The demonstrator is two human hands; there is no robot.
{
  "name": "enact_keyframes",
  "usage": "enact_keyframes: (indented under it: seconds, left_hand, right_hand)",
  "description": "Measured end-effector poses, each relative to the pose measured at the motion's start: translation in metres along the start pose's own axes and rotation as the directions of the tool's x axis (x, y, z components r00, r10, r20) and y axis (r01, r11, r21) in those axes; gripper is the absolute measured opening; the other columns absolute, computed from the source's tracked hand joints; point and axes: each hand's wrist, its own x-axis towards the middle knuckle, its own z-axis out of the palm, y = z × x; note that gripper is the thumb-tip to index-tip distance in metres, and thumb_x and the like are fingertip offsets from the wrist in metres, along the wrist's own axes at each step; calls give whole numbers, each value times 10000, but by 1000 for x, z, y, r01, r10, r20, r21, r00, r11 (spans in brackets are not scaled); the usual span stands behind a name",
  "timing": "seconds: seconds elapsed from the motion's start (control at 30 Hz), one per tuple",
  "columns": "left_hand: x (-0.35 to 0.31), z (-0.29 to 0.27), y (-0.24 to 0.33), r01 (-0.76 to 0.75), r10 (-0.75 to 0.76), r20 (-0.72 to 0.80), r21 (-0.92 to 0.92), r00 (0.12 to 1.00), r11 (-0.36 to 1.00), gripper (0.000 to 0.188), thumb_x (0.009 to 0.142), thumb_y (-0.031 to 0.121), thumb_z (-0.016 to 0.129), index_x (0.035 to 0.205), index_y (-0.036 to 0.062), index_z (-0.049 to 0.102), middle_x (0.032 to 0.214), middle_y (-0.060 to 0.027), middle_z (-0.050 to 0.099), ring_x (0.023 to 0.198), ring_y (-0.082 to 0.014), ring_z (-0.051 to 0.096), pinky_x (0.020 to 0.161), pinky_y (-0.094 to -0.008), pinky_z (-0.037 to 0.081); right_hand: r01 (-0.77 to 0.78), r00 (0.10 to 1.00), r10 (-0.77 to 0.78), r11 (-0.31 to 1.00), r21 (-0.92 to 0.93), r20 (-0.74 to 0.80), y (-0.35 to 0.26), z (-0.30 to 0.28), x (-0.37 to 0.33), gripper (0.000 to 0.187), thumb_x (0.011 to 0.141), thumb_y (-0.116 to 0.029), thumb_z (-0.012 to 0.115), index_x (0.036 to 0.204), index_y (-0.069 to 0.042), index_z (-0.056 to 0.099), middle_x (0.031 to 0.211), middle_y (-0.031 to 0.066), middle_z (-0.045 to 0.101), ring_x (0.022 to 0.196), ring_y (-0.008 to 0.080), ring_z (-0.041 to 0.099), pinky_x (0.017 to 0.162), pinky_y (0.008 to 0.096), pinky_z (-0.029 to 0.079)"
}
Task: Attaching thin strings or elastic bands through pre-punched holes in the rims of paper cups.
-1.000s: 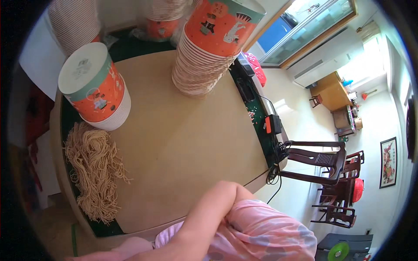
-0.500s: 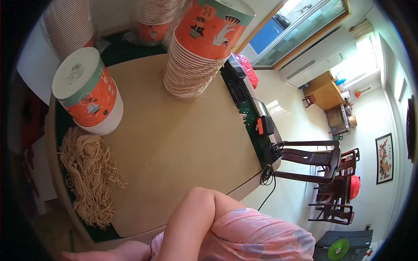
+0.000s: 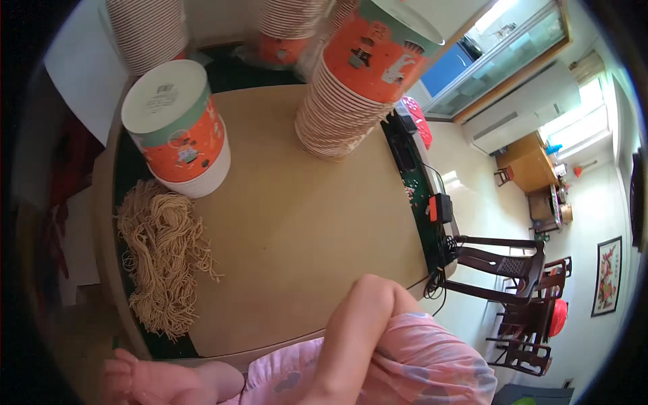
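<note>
Hand [image 3: 127, 379] near beige cords [image 3: 164, 266]; stringy, tangled

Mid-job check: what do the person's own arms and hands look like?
The bare left hand shows no glove, though the picture's lower edge cuts it off. The loose pink fabric clothing with grey-blue patches is apparently short-sleeved, with no cables visible on it. The right hand is out of view.

Head-worn fisheye — downward over the table [image 3: 297, 250]
</note>
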Motion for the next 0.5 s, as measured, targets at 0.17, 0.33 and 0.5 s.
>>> enact_keyframes:
  seconds: [0.17,0.33,0.5]
  left_hand:
    - [-48,70,11,298,-272,135,-245,953,923,171,905,57,439,1040,-42,472,967,-239,523,872,-302,494,764,-407,404]
    - [-46,90,-5,258,-208,273,-165,939,952,163,893,42,442,1042,-23,460,873,-173,542,744,-248,492,629,-361,420]
    - [-73,147,-25,655,-533,422,-225,733,721,145,922,60,510,1051,9,553,978,-79,581,832,-137,513,756,-261,413]
  right_hand:
    - [-269,963,247,870,413,105,-30,-76,-164,217,843,-225,600,968,-75,507,1057,69,520,1072,207,456,904,353,468]
    - [-175,920,383,582,794,-78,-91,-86,-192,280,865,-262,598,1036,-54,522,1050,93,555,1035,230,498,885,360,470]
    - [-153,801,597,139,978,40,-128,-90,-213,348,887,-299,596,1105,-33,538,1042,118,590,997,254,539,865,367,472]
